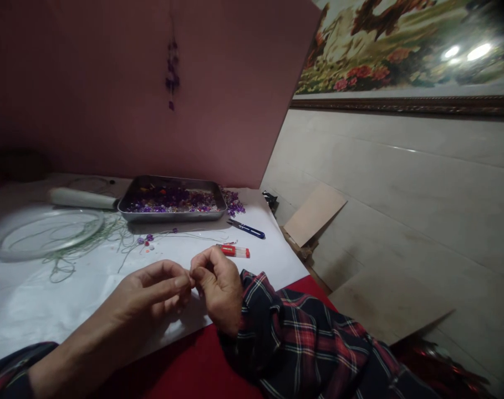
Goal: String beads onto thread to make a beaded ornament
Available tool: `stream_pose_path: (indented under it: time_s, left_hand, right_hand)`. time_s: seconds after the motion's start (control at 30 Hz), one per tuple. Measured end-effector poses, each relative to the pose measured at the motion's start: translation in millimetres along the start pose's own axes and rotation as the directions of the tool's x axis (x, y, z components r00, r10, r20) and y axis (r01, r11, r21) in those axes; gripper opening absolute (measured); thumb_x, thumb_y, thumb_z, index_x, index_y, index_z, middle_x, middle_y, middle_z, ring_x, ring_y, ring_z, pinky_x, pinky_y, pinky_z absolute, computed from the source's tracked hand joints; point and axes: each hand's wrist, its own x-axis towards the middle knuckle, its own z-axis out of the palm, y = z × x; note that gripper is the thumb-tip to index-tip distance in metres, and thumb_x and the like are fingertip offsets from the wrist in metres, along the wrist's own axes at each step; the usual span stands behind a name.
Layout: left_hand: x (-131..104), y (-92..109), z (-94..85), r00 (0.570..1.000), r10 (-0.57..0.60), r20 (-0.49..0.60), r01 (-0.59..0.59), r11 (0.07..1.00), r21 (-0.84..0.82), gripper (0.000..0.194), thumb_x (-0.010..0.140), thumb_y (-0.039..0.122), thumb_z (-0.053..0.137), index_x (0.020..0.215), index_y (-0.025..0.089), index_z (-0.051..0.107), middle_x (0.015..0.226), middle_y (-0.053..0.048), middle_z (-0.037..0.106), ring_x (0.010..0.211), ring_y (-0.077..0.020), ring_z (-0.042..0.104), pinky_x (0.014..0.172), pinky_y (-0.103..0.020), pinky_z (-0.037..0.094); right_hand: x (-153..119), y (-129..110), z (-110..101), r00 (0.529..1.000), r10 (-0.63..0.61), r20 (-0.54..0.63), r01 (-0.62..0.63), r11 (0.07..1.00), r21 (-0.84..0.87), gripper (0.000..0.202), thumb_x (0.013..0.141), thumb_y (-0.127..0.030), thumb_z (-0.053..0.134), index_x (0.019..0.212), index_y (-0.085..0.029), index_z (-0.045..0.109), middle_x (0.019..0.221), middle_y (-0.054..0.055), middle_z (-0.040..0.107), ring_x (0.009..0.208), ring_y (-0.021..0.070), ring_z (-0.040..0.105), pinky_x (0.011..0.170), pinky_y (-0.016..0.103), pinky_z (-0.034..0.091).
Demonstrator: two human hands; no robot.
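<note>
My left hand and my right hand meet fingertip to fingertip over the front of the white sheet. Both are closed in a pinch, and whatever sits between the fingers is too small to make out. Just beyond my right hand lies a red lighter. Farther off is a pair of dark blue thread snips. A few loose purple and red beads rest beyond my left hand, beside thin green thread.
A metal tray with purple beads stands at the back, with more beads at its right. To the left are a ring-shaped coil and a pale rod-like handle. A beaded strand hangs against the pink panel.
</note>
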Motion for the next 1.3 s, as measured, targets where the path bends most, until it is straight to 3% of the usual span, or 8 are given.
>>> stream_pose_path:
  time_s: [0.27, 0.43, 0.63, 0.8, 0.97, 1.3]
  left_hand:
    - [2, -6, -3.4, 0.994, 0.055, -0.097, -0.038, 0.985, 0.170, 0.016, 0.056, 0.025, 0.080, 0.055, 0.017, 0.066, 0.047, 0.001, 0.059, 0.046, -0.0103, 0.047, 0.046, -0.019, 0.034]
    - [1, -3, -0.2, 0.991, 0.093, -0.097, -0.065, 0.964, 0.258, 0.012, 0.054, 0.019, 0.076, 0.050, 0.017, 0.065, 0.044, 0.001, 0.058, 0.045, -0.0098, 0.047, 0.046, -0.018, 0.033]
    - [0, -2, 2.7, 0.994, 0.052, -0.091, -0.033, 0.979, 0.202, 0.015, 0.053, 0.020, 0.078, 0.048, 0.016, 0.065, 0.041, 0.001, 0.057, 0.042, -0.0089, 0.048, 0.044, -0.017, 0.034]
    - [-3, 2, 5.8, 0.996, -0.008, -0.088, 0.013, 0.998, 0.057, 0.018, 0.052, 0.022, 0.086, 0.058, 0.014, 0.071, 0.056, -0.005, 0.070, 0.050, -0.0104, 0.056, 0.049, -0.018, 0.042]
    - [-2, -2, 1.2, 1.000, -0.001, -0.015, 0.001, 1.000, -0.011, 0.025, 0.050, 0.017, 0.088, 0.071, 0.017, 0.074, 0.068, -0.006, 0.075, 0.060, -0.0179, 0.066, 0.058, -0.026, 0.051]
    - [-5, 0, 3.5, 0.994, 0.050, -0.096, -0.050, 0.999, 0.009, 0.027, 0.049, 0.016, 0.089, 0.071, 0.019, 0.074, 0.067, -0.003, 0.075, 0.052, -0.0149, 0.065, 0.049, -0.022, 0.051]
  right_hand:
    - [-2, 1, 8, 0.998, 0.051, -0.037, -0.054, 0.995, -0.089, 0.010, 0.073, -0.012, 0.044, 0.072, -0.021, 0.046, 0.062, -0.004, 0.047, 0.058, 0.0141, 0.044, 0.054, 0.025, 0.033]
    - [-1, 4, 11, 0.996, 0.078, -0.048, -0.079, 0.997, -0.021, 0.012, 0.071, -0.010, 0.044, 0.072, -0.022, 0.044, 0.061, -0.004, 0.046, 0.056, 0.0138, 0.043, 0.052, 0.025, 0.033]
    - [3, 9, 14, 0.983, 0.179, -0.029, -0.170, 0.968, 0.182, 0.008, 0.073, -0.015, 0.048, 0.068, -0.021, 0.045, 0.055, -0.006, 0.044, 0.050, 0.0111, 0.040, 0.048, 0.022, 0.031]
    - [7, 8, 11, 0.985, 0.172, 0.030, -0.172, 0.922, 0.347, 0.011, 0.076, -0.029, 0.052, 0.072, -0.021, 0.045, 0.054, -0.007, 0.045, 0.045, 0.0097, 0.039, 0.045, 0.022, 0.031]
    - [10, 10, 8, 0.990, 0.135, -0.040, -0.110, 0.916, 0.385, 0.016, 0.076, -0.034, 0.056, 0.073, -0.020, 0.047, 0.058, -0.006, 0.047, 0.047, 0.0089, 0.041, 0.047, 0.023, 0.034]
    - [11, 10, 9, 0.986, 0.169, -0.011, -0.140, 0.853, 0.502, 0.019, 0.074, -0.032, 0.062, 0.074, -0.020, 0.047, 0.061, -0.007, 0.049, 0.043, 0.0056, 0.040, 0.042, 0.020, 0.032]
